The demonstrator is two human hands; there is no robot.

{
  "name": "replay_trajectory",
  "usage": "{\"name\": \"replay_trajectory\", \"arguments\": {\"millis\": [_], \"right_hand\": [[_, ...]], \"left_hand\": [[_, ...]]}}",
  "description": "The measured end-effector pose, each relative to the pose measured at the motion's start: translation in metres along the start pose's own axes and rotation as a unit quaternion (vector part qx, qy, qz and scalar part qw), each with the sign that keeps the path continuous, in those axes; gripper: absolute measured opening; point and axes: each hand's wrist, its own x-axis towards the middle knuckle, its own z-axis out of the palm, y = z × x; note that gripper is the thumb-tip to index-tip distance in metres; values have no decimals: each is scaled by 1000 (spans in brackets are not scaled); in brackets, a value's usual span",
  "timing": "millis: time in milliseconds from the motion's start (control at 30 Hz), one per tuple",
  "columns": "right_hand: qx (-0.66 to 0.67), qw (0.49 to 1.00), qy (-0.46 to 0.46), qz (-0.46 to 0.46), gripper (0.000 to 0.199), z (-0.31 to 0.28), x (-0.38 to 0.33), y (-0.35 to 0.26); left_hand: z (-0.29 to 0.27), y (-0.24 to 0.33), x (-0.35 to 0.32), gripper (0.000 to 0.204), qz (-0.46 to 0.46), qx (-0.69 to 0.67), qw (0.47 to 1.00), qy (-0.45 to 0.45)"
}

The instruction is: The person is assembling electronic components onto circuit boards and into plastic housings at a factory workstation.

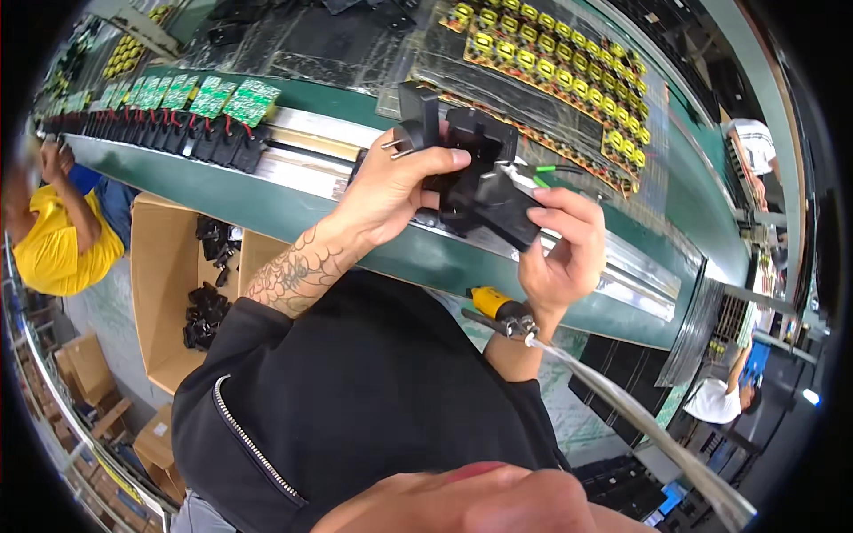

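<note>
The left hand is grasping a black plug housing, its thumb lying over the dark plastic and two metal prongs jutting out beside it. The right hand is pinching a flat black plastic piece between thumb and fingertips at its outer end. Both are sitting above the near side of the green desk; whether they are joined where they meet is not showing clearly. The plastic is looking light and stiff, probably a little slick, so the broad side walls are offering the safest hold. The prongs are seeming firm but are best left free of pressure. Green-tipped wires are lying just beyond, likely flexible and easily snagged.
</note>
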Motion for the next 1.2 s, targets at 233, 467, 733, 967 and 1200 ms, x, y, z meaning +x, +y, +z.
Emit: {"name": "replay_trajectory", "arguments": {"millis": [233, 467, 733, 967, 1200], "right_hand": [[100, 865, 377, 317, 33, 9, -50, -8], [-225, 858, 74, 456, 16, 23, -88, -2], [-245, 826, -33, 507, 13, 22, -56, -17], [-27, 964, 77, 253, 18, 17, 1, -7], [-229, 973, -7, 33, 31, 4, -8, 18]], "left_hand": [[-14, -6, 2, 26, 8, -80, 996, 49], [-38, 10, -5, 39, 36, -29, 997, 62], [-36, 6, -8, 39, -7, -24, 999, 35], [-23, -9, -6, 23, -64, -50, 996, -24], [-5, -10, 5, 32, -211, -120, 969, -39]]}}
